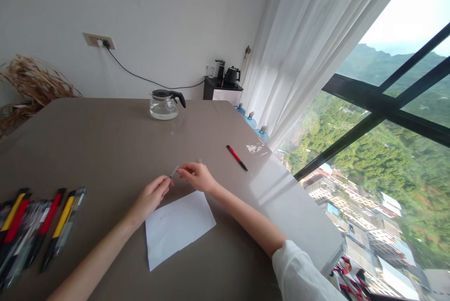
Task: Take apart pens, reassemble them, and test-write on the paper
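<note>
My left hand (152, 194) and my right hand (197, 176) meet above the brown table (105, 141), fingers pinched together on a thin, pale pen part (175, 170) held between them. Just below the hands lies a white sheet of paper (176, 228). A red and black pen (236, 157) lies on the table to the right of my right hand, apart from it.
A row of packaged pens (31, 226) in red, yellow and black lies at the left front. A glass jug with a black handle (164, 104) stands at the far side. A side cabinet with kettles (225, 83) and a curtained window are beyond the table's right edge.
</note>
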Demonstrator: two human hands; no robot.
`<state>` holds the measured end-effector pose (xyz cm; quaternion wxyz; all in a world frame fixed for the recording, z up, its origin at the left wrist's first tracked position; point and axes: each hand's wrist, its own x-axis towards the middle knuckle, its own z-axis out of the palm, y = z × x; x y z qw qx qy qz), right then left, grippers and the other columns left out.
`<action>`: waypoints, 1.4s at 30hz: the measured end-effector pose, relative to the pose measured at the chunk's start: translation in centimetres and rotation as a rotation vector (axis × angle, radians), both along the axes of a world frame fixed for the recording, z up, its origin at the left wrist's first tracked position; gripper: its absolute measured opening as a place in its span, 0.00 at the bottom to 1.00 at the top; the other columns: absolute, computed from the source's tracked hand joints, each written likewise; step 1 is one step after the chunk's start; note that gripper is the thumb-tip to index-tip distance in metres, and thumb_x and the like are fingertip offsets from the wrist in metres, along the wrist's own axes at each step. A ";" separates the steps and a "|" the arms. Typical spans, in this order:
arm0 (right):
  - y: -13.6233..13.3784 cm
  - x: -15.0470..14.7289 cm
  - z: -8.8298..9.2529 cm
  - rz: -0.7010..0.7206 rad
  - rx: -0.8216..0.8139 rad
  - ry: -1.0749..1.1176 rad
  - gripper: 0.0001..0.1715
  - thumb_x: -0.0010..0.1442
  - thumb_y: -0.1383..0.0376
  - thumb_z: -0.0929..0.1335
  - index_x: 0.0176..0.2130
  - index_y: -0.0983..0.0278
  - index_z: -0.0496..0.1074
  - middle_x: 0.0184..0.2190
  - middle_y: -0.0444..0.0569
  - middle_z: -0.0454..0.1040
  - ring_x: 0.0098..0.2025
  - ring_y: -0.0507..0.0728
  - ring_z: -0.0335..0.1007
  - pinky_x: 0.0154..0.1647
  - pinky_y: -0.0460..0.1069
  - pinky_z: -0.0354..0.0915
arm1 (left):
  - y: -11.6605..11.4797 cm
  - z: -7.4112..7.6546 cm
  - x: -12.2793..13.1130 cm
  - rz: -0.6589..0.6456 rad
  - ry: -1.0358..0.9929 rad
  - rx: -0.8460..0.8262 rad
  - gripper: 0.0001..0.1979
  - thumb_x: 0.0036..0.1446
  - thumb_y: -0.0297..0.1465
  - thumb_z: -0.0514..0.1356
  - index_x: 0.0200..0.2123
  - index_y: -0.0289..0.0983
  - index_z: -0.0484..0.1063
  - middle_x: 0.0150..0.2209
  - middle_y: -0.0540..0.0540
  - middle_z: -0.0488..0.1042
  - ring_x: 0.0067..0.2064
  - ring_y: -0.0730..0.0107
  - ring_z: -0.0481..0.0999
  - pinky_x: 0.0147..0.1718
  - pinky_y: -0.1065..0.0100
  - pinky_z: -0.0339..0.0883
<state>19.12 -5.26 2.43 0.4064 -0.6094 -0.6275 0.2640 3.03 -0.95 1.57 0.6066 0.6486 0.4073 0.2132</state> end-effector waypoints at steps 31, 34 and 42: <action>1.4 2.7 -1.1 -0.208 0.024 0.489 0.17 0.47 0.57 0.65 0.34 0.65 0.69 0.24 0.46 0.70 0.21 0.48 0.62 0.13 0.40 0.57 | 0.8 -0.6 -0.8 -0.096 0.230 0.477 0.17 0.52 0.43 0.44 0.26 0.38 0.66 0.22 0.52 0.64 0.24 0.72 0.61 0.25 0.72 0.55; 1.3 3.5 0.0 -0.304 0.085 0.433 0.17 0.47 0.56 0.65 0.34 0.65 0.69 0.24 0.46 0.70 0.23 0.49 0.64 0.14 0.41 0.59 | 1.0 -1.1 -1.0 -0.065 0.227 0.443 0.18 0.52 0.43 0.44 0.26 0.38 0.65 0.21 0.52 0.63 0.24 0.72 0.60 0.24 0.72 0.55; -1.8 4.1 0.8 -0.348 0.283 -0.062 0.14 0.54 0.57 0.61 0.33 0.62 0.69 0.32 0.48 0.72 0.33 0.52 0.66 0.33 0.46 0.64 | 1.2 -1.4 -1.1 -0.017 0.103 0.298 0.17 0.51 0.43 0.46 0.26 0.37 0.65 0.23 0.51 0.62 0.26 0.74 0.61 0.25 0.73 0.57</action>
